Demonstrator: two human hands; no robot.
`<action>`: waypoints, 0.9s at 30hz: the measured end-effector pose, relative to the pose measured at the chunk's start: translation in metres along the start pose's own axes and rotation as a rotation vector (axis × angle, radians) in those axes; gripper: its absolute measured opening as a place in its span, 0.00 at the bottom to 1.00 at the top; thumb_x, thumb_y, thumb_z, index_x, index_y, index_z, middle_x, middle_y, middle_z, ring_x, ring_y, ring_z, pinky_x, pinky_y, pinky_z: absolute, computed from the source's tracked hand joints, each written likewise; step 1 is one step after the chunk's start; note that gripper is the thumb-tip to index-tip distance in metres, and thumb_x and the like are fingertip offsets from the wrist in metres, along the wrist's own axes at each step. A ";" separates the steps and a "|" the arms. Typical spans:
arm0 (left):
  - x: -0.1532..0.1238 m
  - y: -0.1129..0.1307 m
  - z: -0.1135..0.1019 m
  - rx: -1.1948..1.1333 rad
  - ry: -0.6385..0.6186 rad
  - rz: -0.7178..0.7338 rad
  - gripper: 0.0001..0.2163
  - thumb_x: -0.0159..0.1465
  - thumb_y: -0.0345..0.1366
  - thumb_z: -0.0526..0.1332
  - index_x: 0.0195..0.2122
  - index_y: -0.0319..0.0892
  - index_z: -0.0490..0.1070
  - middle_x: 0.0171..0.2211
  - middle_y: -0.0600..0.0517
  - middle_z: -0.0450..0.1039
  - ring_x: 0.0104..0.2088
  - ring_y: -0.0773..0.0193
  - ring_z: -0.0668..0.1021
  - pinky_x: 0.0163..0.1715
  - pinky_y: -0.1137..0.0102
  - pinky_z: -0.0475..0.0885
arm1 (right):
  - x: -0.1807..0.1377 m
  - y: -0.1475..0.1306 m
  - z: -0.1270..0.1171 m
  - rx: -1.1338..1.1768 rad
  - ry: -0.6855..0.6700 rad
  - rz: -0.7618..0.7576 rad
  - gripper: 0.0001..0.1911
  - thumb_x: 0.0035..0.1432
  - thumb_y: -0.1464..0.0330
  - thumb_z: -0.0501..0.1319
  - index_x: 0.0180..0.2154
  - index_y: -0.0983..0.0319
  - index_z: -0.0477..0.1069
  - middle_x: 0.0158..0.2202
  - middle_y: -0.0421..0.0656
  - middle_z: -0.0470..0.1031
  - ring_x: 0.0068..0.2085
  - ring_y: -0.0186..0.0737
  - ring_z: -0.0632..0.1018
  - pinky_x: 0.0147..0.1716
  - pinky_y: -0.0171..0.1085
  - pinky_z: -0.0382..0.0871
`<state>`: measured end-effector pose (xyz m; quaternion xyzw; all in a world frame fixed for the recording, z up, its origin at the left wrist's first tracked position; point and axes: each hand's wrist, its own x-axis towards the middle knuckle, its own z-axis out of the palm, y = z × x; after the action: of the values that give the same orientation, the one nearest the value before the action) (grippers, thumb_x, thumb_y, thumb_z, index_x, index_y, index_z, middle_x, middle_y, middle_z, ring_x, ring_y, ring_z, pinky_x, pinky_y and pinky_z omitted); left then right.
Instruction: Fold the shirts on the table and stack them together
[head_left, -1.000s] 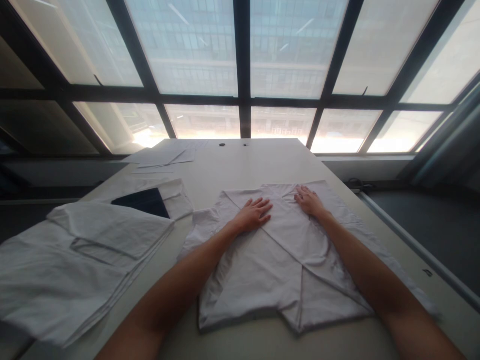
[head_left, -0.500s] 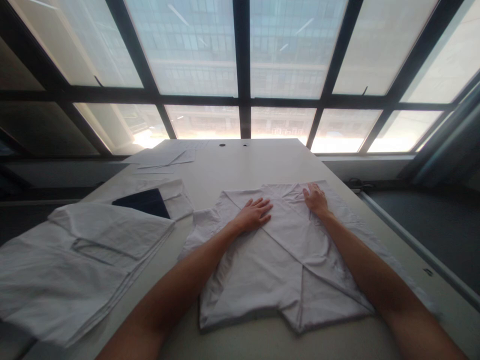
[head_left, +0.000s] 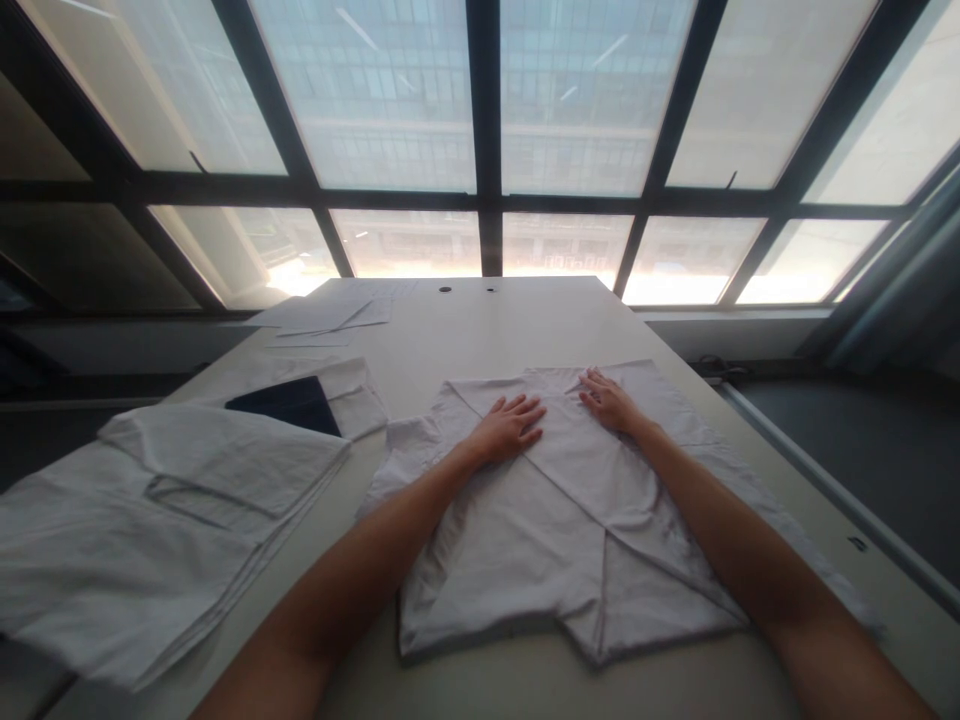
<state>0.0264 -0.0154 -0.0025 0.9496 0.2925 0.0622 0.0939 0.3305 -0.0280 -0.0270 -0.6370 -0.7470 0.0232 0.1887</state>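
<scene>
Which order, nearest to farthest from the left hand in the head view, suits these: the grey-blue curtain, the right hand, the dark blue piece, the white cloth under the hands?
1. White cloth: directly beneath the left hand.
2. Right hand: just to its right, on the same cloth.
3. Dark blue piece: to its left.
4. Grey-blue curtain: far right, beyond the table.
</scene>
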 end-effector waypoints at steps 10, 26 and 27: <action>-0.001 0.001 -0.002 0.004 0.001 0.001 0.26 0.74 0.52 0.45 0.70 0.52 0.54 0.72 0.52 0.47 0.72 0.55 0.51 0.68 0.49 0.45 | -0.001 -0.007 -0.006 -0.069 -0.034 0.101 0.28 0.71 0.59 0.47 0.66 0.65 0.61 0.70 0.55 0.55 0.70 0.48 0.56 0.67 0.53 0.50; -0.001 0.001 -0.002 -0.003 -0.010 -0.003 0.26 0.74 0.52 0.44 0.70 0.52 0.54 0.72 0.52 0.46 0.72 0.55 0.50 0.68 0.49 0.43 | -0.004 0.003 -0.006 -0.147 0.052 0.505 0.30 0.70 0.57 0.45 0.65 0.68 0.62 0.69 0.59 0.56 0.69 0.53 0.57 0.65 0.54 0.50; -0.001 0.001 -0.002 -0.002 -0.010 -0.003 0.26 0.74 0.52 0.44 0.70 0.52 0.54 0.72 0.52 0.46 0.72 0.55 0.50 0.68 0.49 0.43 | -0.004 0.004 -0.007 -0.140 0.079 0.501 0.30 0.70 0.58 0.45 0.65 0.68 0.62 0.69 0.60 0.57 0.69 0.53 0.57 0.65 0.54 0.51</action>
<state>0.0255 -0.0166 -0.0003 0.9494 0.2934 0.0576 0.0963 0.3365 -0.0321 -0.0225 -0.8141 -0.5578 -0.0073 0.1614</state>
